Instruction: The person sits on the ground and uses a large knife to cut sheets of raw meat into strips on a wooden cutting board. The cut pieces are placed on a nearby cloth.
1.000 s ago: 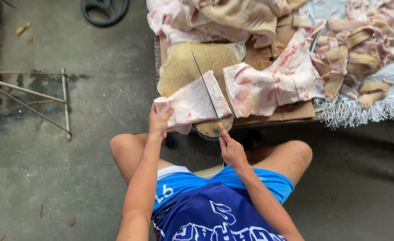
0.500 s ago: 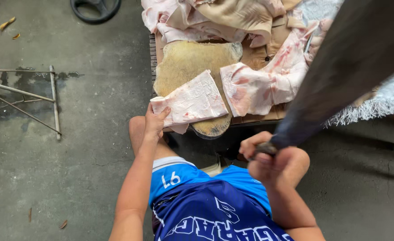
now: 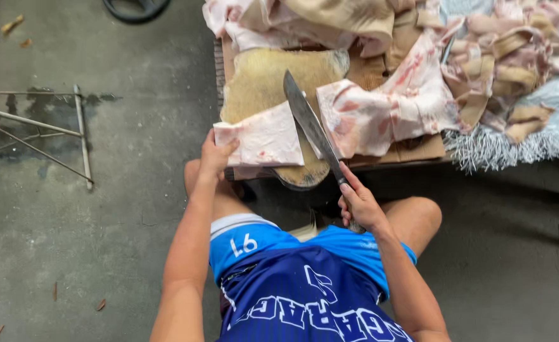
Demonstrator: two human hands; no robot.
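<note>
A pale slab of raw meat point(image 3: 263, 138), pink-streaked and fatty, lies on the near left corner of a low wooden table point(image 3: 419, 151), resting partly on a tan, rounded chopping block point(image 3: 263, 79). The person's left hand point(image 3: 216, 155) clamps the slab's left edge, thumb on top and fingers curled beneath, a closed grip that pins the meat in place. The right hand point(image 3: 358, 206) is wrapped tight around the dark handle of a long cleaver point(image 3: 311, 126), a full fist with no gap showing. The blade runs from near right to far left, its tip over the block and its edge lying just along the slab's right side; whether it touches the meat cannot be told.

Just right of the blade sits a second large piece of meat point(image 3: 381, 114), white with red smears, spread across the table. Beyond it, at the far right, a heap of cut strips point(image 3: 507, 57) in pink and tan covers a grey fringed cloth point(image 3: 520, 149) that hangs over the table's edge. More folded slabs point(image 3: 279, 19) are piled at the far side.

The person sits low behind the table in a blue jersey point(image 3: 298, 291), bare knees on either side. The floor is stained grey concrete point(image 3: 70, 240); a thin metal frame point(image 3: 38, 133) lies at left, and a dark ring-shaped object point(image 3: 133, 7) shows at the far edge.
</note>
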